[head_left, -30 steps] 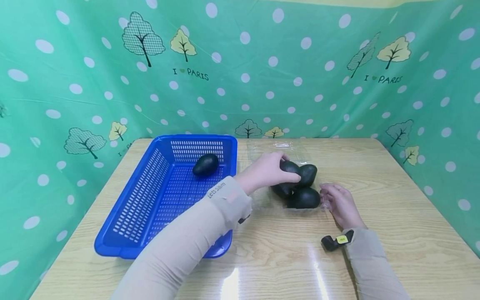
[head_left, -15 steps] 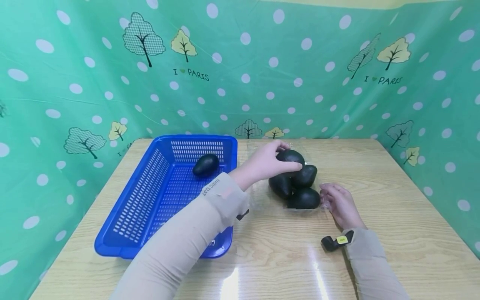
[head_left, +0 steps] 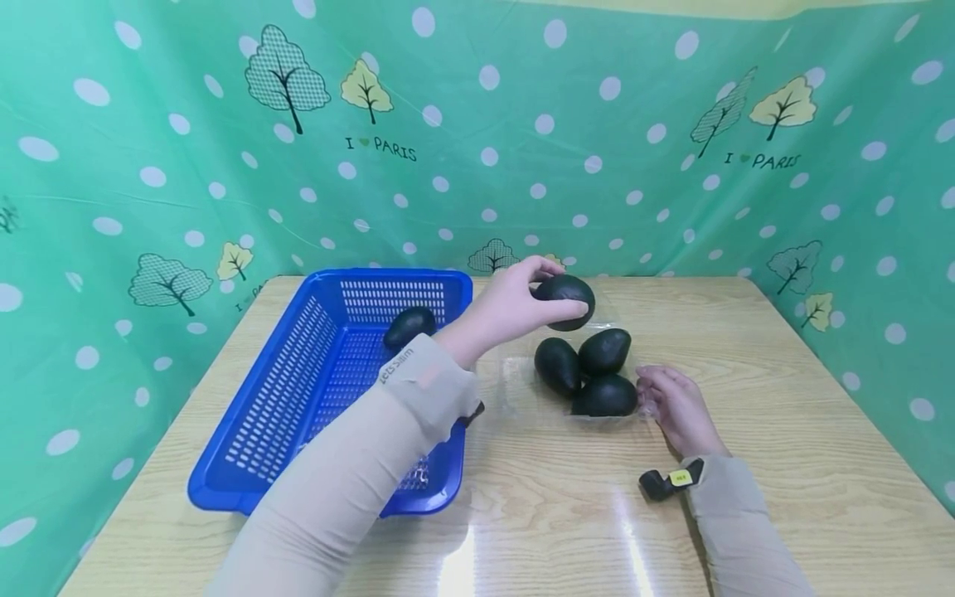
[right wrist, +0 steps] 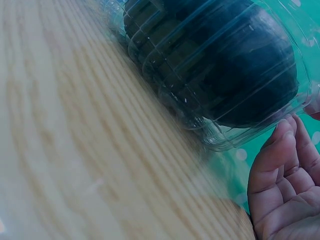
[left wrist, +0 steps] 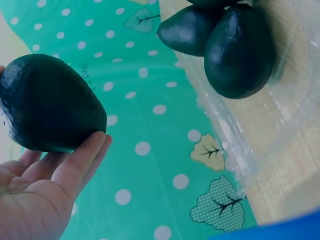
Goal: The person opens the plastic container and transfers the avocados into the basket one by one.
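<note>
Raised above a clear plastic container (head_left: pixel 518 385), a dark avocado (head_left: pixel 565 303) is gripped by my left hand (head_left: pixel 515 307), thumb on its near side. The left wrist view shows the same avocado (left wrist: pixel 52 102) against the fingers of the left hand (left wrist: pixel 50 185). Three more avocados (head_left: pixel 558 366) lie together in the container. My right hand (head_left: pixel 679 406) pinches the container's right edge between thumb and fingers; in the right wrist view the hand (right wrist: pixel 287 185) holds the clear rim (right wrist: pixel 235 142) beside an avocado (right wrist: pixel 240 70).
Left of the container stands a blue perforated basket (head_left: pixel 257 398) with one avocado (head_left: pixel 409 327) near its back; my left forearm passes over its right side. Behind the wooden table (head_left: pixel 567 514) hangs a green dotted cloth (head_left: pixel 477 99).
My left hand has lifted an avocado up off the others and moved it back and slightly left, uncovering the three below. The right hand stays at the container's edge.
</note>
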A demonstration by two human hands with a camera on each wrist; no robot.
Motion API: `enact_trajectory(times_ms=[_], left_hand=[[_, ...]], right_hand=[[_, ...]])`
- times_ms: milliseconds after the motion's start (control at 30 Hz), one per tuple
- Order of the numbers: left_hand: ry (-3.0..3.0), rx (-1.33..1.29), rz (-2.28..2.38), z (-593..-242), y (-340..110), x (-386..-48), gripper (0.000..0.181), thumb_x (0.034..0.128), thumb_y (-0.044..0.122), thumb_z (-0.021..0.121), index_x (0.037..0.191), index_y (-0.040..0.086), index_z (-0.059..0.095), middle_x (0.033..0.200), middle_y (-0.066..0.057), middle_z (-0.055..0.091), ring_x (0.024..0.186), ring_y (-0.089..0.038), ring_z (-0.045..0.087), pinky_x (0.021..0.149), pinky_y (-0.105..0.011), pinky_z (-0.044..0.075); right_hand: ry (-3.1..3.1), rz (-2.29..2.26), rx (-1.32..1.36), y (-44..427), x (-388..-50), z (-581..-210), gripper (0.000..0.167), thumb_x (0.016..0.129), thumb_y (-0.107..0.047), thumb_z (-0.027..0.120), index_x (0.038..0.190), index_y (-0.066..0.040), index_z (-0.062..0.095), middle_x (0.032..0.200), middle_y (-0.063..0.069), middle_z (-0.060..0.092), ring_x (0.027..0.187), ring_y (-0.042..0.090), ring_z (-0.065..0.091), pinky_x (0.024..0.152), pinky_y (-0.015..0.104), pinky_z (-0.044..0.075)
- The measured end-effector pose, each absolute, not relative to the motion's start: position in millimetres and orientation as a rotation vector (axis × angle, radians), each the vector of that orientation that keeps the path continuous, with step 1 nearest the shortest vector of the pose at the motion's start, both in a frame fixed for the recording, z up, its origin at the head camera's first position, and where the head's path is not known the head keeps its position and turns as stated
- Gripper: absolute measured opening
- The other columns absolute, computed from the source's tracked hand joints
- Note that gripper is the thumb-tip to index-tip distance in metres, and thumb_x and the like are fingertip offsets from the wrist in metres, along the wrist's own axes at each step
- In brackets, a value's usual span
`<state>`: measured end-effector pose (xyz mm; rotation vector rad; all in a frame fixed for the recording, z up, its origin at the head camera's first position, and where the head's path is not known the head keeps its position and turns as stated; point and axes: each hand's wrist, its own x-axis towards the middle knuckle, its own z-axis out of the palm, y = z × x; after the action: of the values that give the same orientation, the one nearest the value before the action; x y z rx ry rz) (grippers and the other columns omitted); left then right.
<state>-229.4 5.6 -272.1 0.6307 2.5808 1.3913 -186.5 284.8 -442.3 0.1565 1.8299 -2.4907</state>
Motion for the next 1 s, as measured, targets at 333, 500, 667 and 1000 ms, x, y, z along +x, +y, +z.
enact_trajectory(times_ms=[333,500,667,1000], left_hand=[[2.583,0.592,1.438,-266.8,-11.9,-228.0,0.058,0.0825,0.045,0.077,0.131,0.022,0.056,0.137,-0.003,0.061,0.12,-0.019,0.059,0.095,-0.039,0.051],[2.576,0.603,1.468,-265.2,-21.6,-227.6,0.057,0.0826,0.043,0.077,0.132,0.022,0.056,0.133,-0.001,0.061,0.124,-0.019,0.057,0.096,-0.039,0.052],[2.551,0.612,1.502,-267.3,-32.2,-227.3,0.057,0.0822,0.04,0.079,0.131,0.021,0.056,0.13,0.0,0.061,0.127,-0.021,0.057,0.096,-0.042,0.053],[2.587,0.617,1.508,-271.2,-57.0,-228.9,0.057,0.0814,0.038,0.08,0.131,0.021,0.056,0.132,-0.001,0.062,0.127,-0.022,0.057,0.096,-0.044,0.051]], right_hand=[[1.852,-2.482,0.174,284.3,-186.5,-441.4,0.024,0.1,-0.01,0.056,0.08,-0.014,0.069,0.071,-0.008,0.063,0.058,0.003,0.054,0.048,0.014,0.041],[1.848,-2.478,0.184,284.2,-187.2,-441.2,0.024,0.1,-0.01,0.057,0.079,-0.015,0.068,0.07,-0.008,0.062,0.057,0.004,0.054,0.048,0.014,0.041],[1.851,-2.472,0.188,283.8,-187.2,-439.9,0.023,0.1,-0.011,0.057,0.08,-0.015,0.068,0.07,-0.008,0.062,0.058,0.004,0.054,0.048,0.014,0.041],[1.853,-2.46,0.206,282.7,-185.0,-436.5,0.022,0.099,-0.012,0.058,0.08,-0.014,0.069,0.069,-0.007,0.062,0.057,0.004,0.052,0.049,0.015,0.042]])
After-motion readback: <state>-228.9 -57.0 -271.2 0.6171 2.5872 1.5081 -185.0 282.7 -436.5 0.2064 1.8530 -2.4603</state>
